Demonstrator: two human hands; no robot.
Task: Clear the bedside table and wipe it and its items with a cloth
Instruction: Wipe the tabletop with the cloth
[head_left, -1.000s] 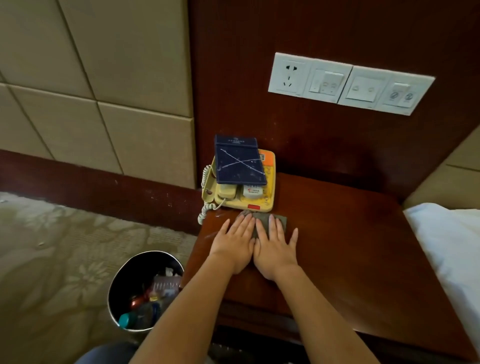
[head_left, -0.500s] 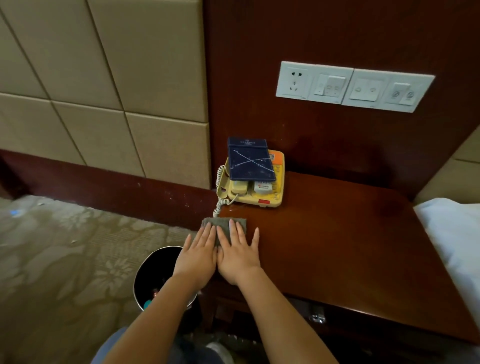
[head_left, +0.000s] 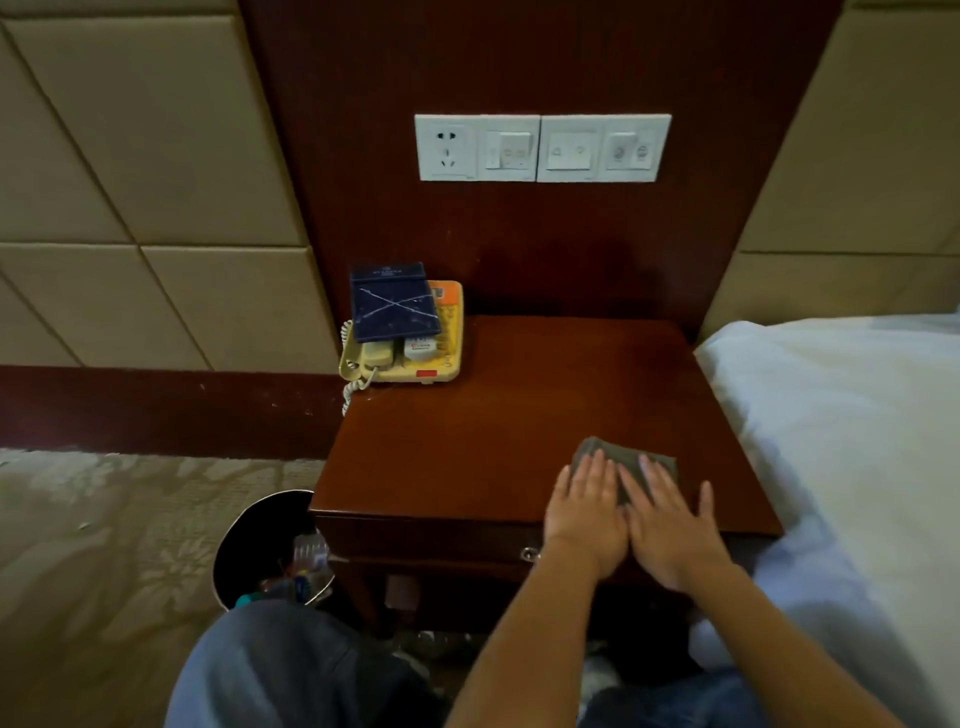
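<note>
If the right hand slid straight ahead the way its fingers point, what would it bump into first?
Probably the wooden wall panel: beyond the right hand and the cloth under it, the tabletop looks bare that way. The telephone sits well to the left.

Head view looks forward and down, close over the bedside table (head_left: 493, 415); facing the wall panel (head_left: 519, 239).

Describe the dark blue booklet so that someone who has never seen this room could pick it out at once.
Start at the reddish-brown bedside table beside the white bed. At its far left corner sits a yellow telephone, and the booklet lies on top of it. It is the only dark blue thing there, with a pale X across its cover.
</note>
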